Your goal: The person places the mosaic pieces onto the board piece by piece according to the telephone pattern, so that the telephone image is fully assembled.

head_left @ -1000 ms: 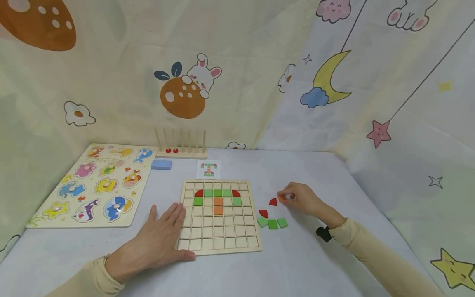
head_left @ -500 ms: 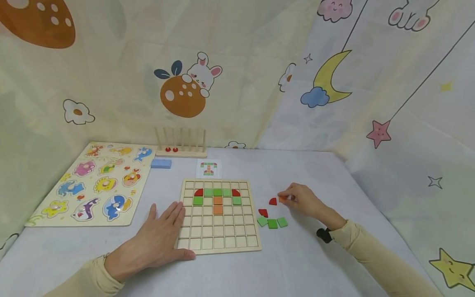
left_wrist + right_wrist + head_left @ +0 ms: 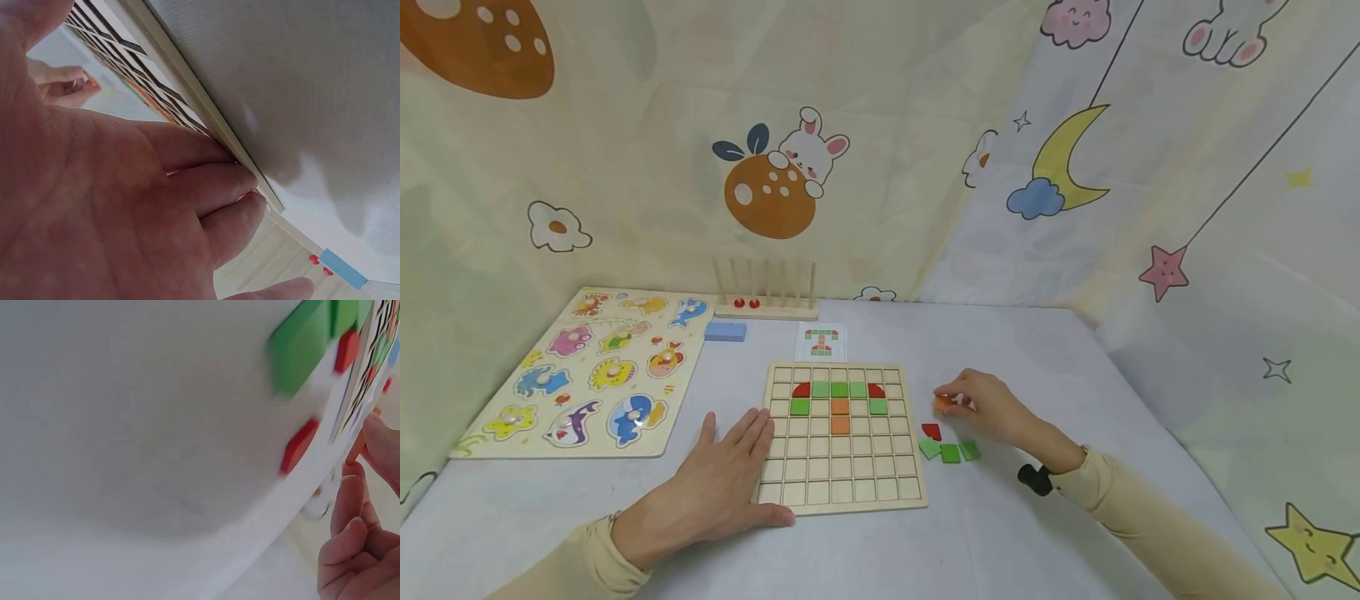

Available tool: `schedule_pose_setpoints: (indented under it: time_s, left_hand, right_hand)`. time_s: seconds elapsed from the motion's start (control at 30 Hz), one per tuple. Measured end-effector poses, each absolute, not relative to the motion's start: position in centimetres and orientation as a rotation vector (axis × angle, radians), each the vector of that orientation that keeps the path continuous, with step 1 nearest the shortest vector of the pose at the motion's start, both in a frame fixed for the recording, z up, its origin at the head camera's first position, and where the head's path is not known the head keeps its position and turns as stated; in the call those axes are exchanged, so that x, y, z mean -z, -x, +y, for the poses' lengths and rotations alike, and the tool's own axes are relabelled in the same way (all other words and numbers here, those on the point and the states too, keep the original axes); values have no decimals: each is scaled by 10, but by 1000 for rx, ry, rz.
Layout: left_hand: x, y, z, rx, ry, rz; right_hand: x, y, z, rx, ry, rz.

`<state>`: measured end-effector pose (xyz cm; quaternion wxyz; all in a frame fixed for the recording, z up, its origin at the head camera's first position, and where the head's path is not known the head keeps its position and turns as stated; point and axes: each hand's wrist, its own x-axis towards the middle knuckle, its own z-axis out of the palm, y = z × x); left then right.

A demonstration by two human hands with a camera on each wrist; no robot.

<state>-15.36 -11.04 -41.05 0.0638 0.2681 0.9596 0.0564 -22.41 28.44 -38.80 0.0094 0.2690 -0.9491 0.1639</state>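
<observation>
My right hand (image 3: pixel 992 410) pinches an orange square tile (image 3: pixel 942 404) between thumb and fingers, right of the wooden grid board (image 3: pixel 876 468). In the right wrist view the orange tile (image 3: pixel 356 445) is seen edge-on, held off the table. My left hand (image 3: pixel 711 487) rests along the board's left edge, fingers extended, thumb at its near edge. On the board, green tiles (image 3: pixel 839 389), two red quarter-round tiles (image 3: pixel 876 391) and two orange tiles (image 3: pixel 840 425) form a T-like shape. A loose red quarter-round tile (image 3: pixel 931 432) lies beside the board; another red tile (image 3: pixel 300 445) is hidden by my hand in the head view.
Several loose green tiles (image 3: pixel 951 453) lie right of the board. A pattern card (image 3: pixel 822 342) is behind it, near a blue block (image 3: pixel 726 332) and a pegged wooden rack (image 3: pixel 766 312) with two red beads. A sea-animal puzzle board (image 3: pixel 580 375) lies at left.
My right hand has moved left toward the board with the orange tile, now covering the farther loose red tile in the head view. My left hand has stayed in place.
</observation>
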Motion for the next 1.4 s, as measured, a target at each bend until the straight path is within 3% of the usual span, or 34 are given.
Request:
schedule_pose_setpoints:
  time_s: [0.3,0.73,1.4]
  left_hand:
    - [408,154,-109,-167,-798,2886]
    - [408,154,-109,-166,-791,2872]
    - [409,154,-110,-161,-793,2888]
  right_hand:
    - [389,210,219,-666,-1053,-2955]
    - [396,204,155,-495,-1231,-2936]
    - [401,207,152,-506,-1229,-2958]
